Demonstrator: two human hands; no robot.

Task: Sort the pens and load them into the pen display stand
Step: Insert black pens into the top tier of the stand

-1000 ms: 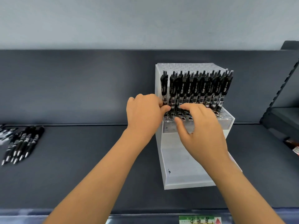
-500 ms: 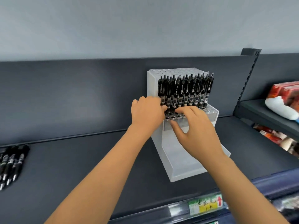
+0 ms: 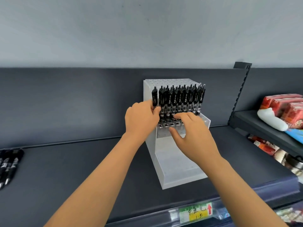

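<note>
Pinches the leftmost pen (image 3: 154,97) with the left hand (image 3: 141,118), probably seating it in the pen display stand (image 3: 177,167) at the shelf's (image 3: 82,169) back. Rests the right hand (image 3: 193,138), fingers (image 3: 182,116) spread, on empty holes (image 3: 165,125), likely steadying.

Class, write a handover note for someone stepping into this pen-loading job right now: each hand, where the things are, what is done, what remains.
Left hand: pinches the end pen, leftmost of those in the stand, near its lower part.
Right hand: open, fingers resting over the stand's front part, holding nothing.
Stand: upright on the shelf, with black pens standing side by side in it.
Done: those pens loaded.
Left: the front holes are empty; loose pens lie on the shelf at the far left, waiting to be loaded.
</note>
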